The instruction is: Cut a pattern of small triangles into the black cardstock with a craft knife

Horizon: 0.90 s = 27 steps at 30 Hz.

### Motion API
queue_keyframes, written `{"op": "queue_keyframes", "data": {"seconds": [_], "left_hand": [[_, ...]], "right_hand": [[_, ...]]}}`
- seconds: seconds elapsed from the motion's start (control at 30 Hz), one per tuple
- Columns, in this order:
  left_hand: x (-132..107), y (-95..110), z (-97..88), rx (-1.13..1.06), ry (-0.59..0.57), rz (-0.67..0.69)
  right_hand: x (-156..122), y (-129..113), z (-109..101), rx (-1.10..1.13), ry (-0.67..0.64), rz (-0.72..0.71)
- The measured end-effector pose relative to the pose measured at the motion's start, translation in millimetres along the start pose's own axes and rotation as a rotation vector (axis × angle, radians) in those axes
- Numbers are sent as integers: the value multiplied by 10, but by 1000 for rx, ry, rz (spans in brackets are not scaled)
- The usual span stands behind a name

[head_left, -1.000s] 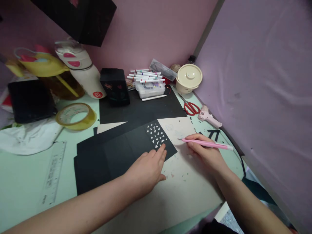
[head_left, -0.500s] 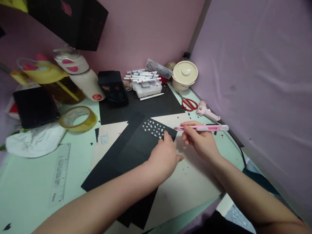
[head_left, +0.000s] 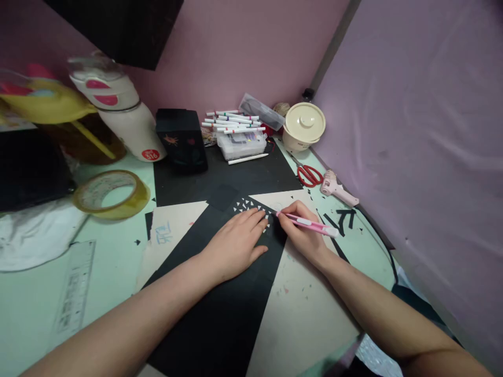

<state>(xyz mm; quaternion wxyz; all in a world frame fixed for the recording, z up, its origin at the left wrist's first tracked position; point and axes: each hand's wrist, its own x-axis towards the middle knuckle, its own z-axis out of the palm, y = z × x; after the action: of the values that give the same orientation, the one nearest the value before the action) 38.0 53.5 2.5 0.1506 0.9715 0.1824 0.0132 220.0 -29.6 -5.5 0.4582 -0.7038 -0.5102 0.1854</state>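
Note:
My left hand [head_left: 236, 243] lies flat, fingers stretched, on a black paper sheet [head_left: 220, 314] that runs diagonally across a beige board [head_left: 310, 314]. Its fingertips cover part of a patch of small white triangular cut-outs [head_left: 251, 207] at the sheet's far corner. My right hand [head_left: 304, 233] is closed round a pink craft knife [head_left: 308, 224], whose tip touches the black sheet just right of the cut-outs, close to my left fingertips.
Red scissors [head_left: 308, 174] and a pink glue gun [head_left: 338, 191] lie at the right. Markers [head_left: 233, 121] on a clear box, a cream pot [head_left: 304, 125] and a black box [head_left: 181, 139] stand behind. A tape roll [head_left: 112, 193] and clear ruler [head_left: 74, 288] lie left.
The black sheet has turned to a steeper diagonal. My left hand flattened over the cut-outs. My right hand brought the knife down from the air to the sheet's corner.

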Motion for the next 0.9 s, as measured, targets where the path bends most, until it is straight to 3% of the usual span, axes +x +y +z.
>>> {"op": "queue_keyframes", "data": {"seconds": [0.27, 0.9], "left_hand": [[-18, -55, 123, -36, 68, 20], [-7, -33, 112, -52, 38, -3]], "right_hand": [[-17, 56, 14, -42, -1, -15], [-32, -25, 33, -144, -39, -33]]}}
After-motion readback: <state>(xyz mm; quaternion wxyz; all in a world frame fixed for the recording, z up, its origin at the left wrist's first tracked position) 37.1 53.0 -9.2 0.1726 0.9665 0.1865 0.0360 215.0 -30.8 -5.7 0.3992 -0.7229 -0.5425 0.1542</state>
